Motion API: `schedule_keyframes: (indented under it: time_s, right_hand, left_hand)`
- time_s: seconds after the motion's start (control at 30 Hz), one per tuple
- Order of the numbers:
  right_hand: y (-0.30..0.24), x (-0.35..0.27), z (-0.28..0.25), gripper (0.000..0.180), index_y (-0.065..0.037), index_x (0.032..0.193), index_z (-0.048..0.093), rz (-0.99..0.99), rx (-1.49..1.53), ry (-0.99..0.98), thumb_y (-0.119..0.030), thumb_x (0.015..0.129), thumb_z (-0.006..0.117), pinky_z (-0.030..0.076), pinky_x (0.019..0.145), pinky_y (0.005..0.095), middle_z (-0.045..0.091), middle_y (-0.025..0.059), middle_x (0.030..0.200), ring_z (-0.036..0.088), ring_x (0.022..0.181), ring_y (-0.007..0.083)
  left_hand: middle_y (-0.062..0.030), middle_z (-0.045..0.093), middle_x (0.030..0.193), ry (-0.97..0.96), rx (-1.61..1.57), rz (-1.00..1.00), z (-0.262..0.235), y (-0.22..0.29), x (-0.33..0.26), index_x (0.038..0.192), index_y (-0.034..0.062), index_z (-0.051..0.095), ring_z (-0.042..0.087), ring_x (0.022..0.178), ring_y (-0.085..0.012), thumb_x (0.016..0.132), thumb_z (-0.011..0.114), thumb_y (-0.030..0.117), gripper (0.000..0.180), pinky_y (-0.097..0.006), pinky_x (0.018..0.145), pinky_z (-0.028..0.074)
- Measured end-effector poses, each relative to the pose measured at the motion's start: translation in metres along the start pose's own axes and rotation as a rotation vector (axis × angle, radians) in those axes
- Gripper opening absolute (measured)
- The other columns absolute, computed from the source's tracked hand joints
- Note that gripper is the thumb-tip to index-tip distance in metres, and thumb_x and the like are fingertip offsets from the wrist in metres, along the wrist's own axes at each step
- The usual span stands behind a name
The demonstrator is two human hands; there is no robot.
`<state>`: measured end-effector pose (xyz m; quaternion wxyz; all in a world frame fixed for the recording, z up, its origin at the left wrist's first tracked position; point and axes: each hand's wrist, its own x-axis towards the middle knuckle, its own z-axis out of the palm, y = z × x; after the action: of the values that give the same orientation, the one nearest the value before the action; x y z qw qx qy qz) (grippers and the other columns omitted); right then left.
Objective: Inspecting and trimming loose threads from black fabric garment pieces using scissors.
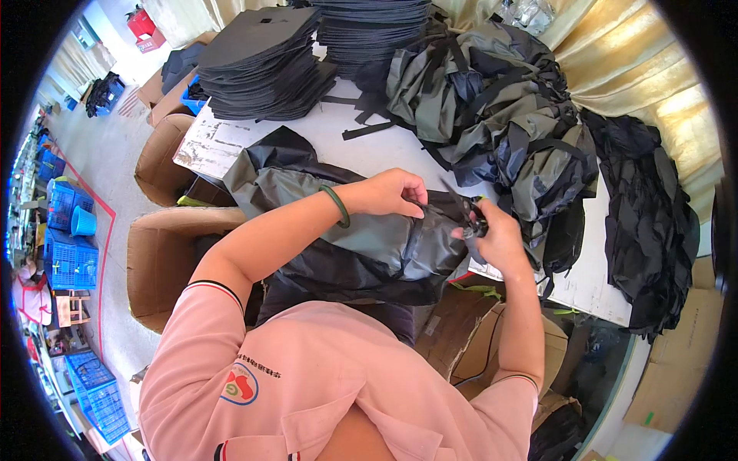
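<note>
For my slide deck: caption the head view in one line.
Left hand and right hand grip a grey-and-black fabric bag on a white table.

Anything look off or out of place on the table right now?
Mostly not. Black fabric droops over the table's right edge, and the grey-black bag pile is a loose heap. The left hand and right hand grip the grey bag normally.
</note>
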<state>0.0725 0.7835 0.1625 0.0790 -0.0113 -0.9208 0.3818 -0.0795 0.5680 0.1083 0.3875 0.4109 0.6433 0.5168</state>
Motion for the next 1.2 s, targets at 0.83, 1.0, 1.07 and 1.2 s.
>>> schedule_keyframes:
  time_s: [0.83,1.0,1.07,1.2]
  right_hand:
    - [-0.036,0.004,-0.055,0.027,-0.008,0.079,0.056,-0.248,-0.638,-0.358,-0.012,0.056,0.07,0.041,0.067,0.0385,0.061,0.0097,0.073,0.059,0.076,0.0311]
    - [-0.036,0.006,-0.054,0.026,-0.008,0.078,0.057,-0.216,-0.624,-0.379,-0.011,0.056,0.07,0.04,0.066,0.0386,0.061,0.0099,0.07,0.059,0.075,0.0315]
    - [-0.034,0.005,-0.053,0.026,-0.008,0.078,0.057,-0.219,-0.615,-0.377,-0.011,0.056,0.07,0.04,0.066,0.0387,0.061,0.0101,0.069,0.059,0.074,0.0319]
    - [-0.031,0.003,-0.052,0.025,-0.009,0.078,0.058,-0.193,-0.586,-0.385,-0.01,0.056,0.07,0.041,0.066,0.0392,0.061,0.0115,0.068,0.059,0.071,0.0335]
  left_hand:
    - [0.0021,0.051,0.08,-0.045,-0.162,0.107,0.009,0.018,-0.023,0.097,0.0053,0.057,0.046,0.071,-0.0067,0.078,0.069,-0.001,0.024,-0.023,0.065,0.042]
    - [0.0034,0.052,0.08,-0.043,-0.094,0.083,0.008,0.019,-0.024,0.1,0.0057,0.058,0.045,0.072,-0.0064,0.079,0.069,0.002,0.024,-0.023,0.067,0.041]
    - [0.0036,0.052,0.08,-0.063,-0.099,0.087,0.007,0.019,-0.024,0.101,0.0054,0.059,0.045,0.071,-0.0061,0.079,0.07,0.002,0.025,-0.022,0.066,0.041]
    - [0.0044,0.052,0.078,-0.064,-0.066,0.057,0.007,0.02,-0.024,0.102,0.0047,0.062,0.044,0.069,-0.0052,0.079,0.07,0.003,0.024,-0.022,0.065,0.04]
